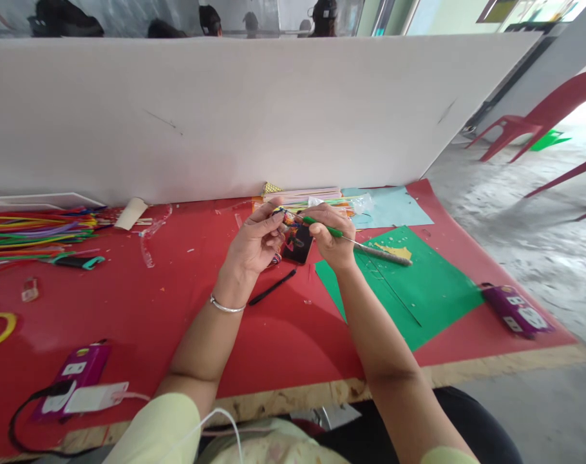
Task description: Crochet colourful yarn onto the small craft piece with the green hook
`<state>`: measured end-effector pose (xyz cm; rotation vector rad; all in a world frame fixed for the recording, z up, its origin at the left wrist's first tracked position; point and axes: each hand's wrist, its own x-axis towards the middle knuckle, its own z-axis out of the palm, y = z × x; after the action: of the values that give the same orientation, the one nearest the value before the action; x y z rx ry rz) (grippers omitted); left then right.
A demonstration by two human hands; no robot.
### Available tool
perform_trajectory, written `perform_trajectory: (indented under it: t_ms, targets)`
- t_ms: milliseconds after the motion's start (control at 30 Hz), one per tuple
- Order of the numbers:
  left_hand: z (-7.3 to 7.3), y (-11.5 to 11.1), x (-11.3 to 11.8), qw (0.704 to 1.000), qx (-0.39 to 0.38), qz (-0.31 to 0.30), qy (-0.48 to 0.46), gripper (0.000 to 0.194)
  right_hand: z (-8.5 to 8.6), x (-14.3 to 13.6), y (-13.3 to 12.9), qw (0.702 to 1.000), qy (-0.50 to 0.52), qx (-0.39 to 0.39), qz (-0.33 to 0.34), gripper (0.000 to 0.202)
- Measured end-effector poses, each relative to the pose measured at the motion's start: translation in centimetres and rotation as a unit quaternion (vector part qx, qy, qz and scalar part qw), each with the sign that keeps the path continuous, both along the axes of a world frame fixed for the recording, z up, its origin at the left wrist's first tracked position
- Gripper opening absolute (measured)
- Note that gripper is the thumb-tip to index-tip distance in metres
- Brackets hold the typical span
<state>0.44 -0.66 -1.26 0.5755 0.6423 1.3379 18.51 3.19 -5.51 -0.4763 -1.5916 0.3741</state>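
My left hand (257, 238) pinches a small multicoloured piece (288, 218), apparently of yarn or thread, with blue, yellow and orange in it. Its exact kind cannot be made out. Close beside it, my right hand (332, 235) is closed around a slim tool with a green handle (324, 227). A thin metal shaft shows behind the hand, while the end near the coloured piece is partly hidden. Beneath the hands lies a black phone-like object (300, 248). A black pen-like stick (272, 287) rests nearer to me.
Green paper (442, 283) carries a grey rod (384, 254) and yellow scraps. Colourful pipe cleaners (37, 232), a cutter (78, 261) and yellow scissor handles (0, 328) lie left. Purple packs (515, 312) sit near the table edge. A white board (225, 122) stands behind.
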Motion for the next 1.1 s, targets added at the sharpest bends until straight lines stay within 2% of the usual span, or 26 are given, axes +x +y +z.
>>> perform_trajectory:
  t_ms: [200, 433, 633, 867, 1100]
  targets:
    - [0.3, -0.2, 0.2, 1.000, -0.001, 0.021, 0.011, 0.034, -0.2, 0.1, 0.0, 0.999, -0.016, 0.031, -0.004, 0.034]
    - [0.8, -0.4, 0.4, 0.994, 0.035, 0.091, 0.044, 0.032, 0.5, 0.7, 0.2, 0.989, -0.075, 0.120, -0.030, 0.027]
    - [0.5, -0.3, 0.3, 0.988, 0.054, 0.124, 0.081, 0.030, 1.3, 1.7, -0.2, 0.986, -0.128, 0.100, -0.030, 0.025]
    - [0.3, -0.4, -0.1, 0.986, 0.067, 0.106, 0.108, 0.027, 2.1, 2.6, -0.4, 0.989, -0.134, 0.062, 0.012, 0.020]
    - [0.3, -0.4, -0.9, 0.989, 0.067, 0.037, 0.125, 0.028, 2.8, 3.3, -0.7, 0.987, -0.136, 0.070, 0.050, 0.015]
